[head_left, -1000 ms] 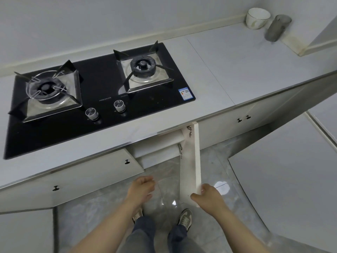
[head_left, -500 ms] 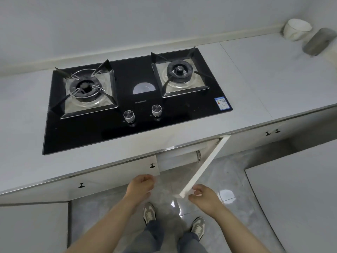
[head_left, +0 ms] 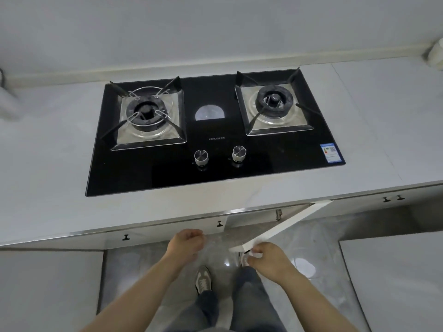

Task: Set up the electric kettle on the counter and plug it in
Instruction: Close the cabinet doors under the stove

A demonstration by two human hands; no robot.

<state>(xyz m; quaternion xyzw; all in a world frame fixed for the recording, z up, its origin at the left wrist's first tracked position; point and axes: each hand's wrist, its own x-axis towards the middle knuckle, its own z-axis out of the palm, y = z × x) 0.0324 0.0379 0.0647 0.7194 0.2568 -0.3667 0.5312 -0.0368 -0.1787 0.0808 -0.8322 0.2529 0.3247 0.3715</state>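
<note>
Burners number two on the hob (head_left: 215,130), knobs two, set in the desk (head_left: 383,111). Right hand (head_left: 268,259) fingers pinch the near corner of one half-open cabinet door (head_left: 287,221); left hand (head_left: 185,244) hangs loosely curled, empty.

Two bare forearms reach forward and down. The left hand (head_left: 185,244) hangs loosely curled, holding nothing. The right hand (head_left: 268,258) pinches with thumb and fingertips, knuckles up.

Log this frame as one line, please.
phase: cabinet access | right hand: gripping cabinet door edge, door partly open | left hand: free, loosely curled | kettle: not visible
</note>
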